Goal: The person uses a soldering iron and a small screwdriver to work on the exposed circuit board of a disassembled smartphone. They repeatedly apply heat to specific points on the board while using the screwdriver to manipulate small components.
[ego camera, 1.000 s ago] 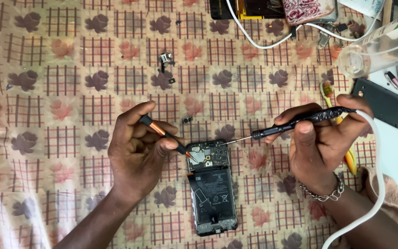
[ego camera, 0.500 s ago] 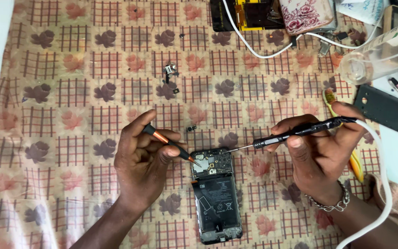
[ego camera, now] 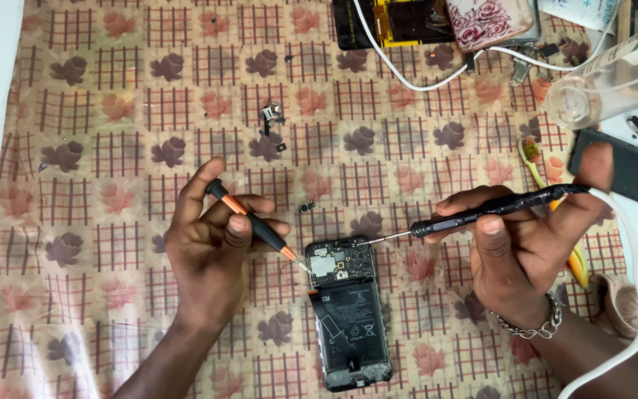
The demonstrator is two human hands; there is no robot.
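On the bench (ego camera: 112, 74), seen from the head camera, you are working on the opened phone (ego camera: 348, 314), lying back-up between your hands. Your left hand (ego camera: 212, 247) is gripping an orange-and-black screwdriver (ego camera: 252, 222), its tip at the phone's upper board. Your right hand (ego camera: 522, 251) is clamping a corded black tool (ego camera: 489, 210), tip touching the same area. Back cover is already off; small loose parts (ego camera: 271, 118) are lying apart; the board remains mounted.

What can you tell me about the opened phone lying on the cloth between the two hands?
The opened phone lies flat on the patterned cloth, back cover off, long axis running away from the camera. A black battery fills its lower part; a circuit board with metal shields sits at the upper end. The left hand brings an orange-and-black screwdriver tip to the board's left corner; the right hand aims a black corded tool at its top edge.
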